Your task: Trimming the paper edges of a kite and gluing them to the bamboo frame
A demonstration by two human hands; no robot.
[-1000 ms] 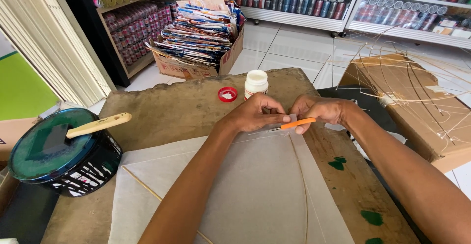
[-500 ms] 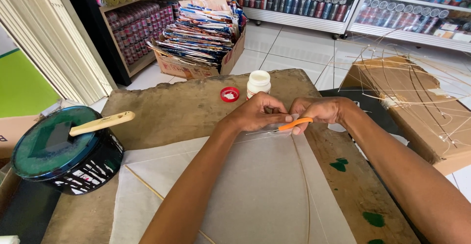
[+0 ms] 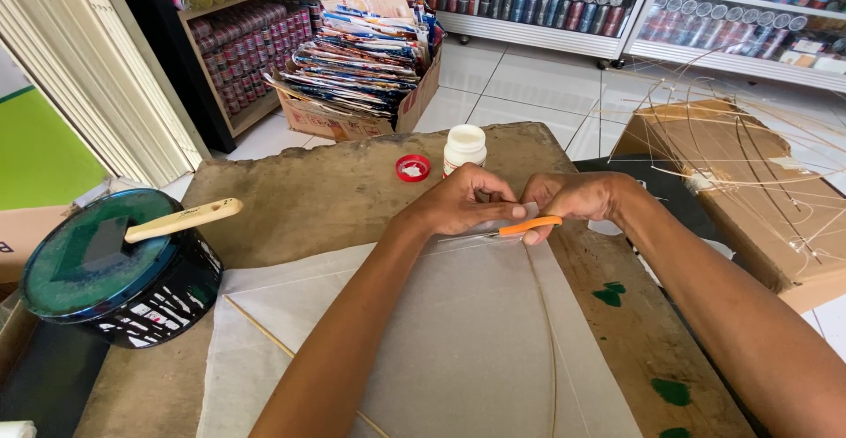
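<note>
Big pale paper sheet is spread flat on my worktop, running from my chest out to its far edge, right under both hands. My left hand is pinching that far edge. My right hand is closed around orange-handled scissors, long axis sideways, blades pointing left under my left hand.

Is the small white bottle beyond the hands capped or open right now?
Open: the white bottle stands upright with no cap on it, and its red cap lies beside it.
</note>
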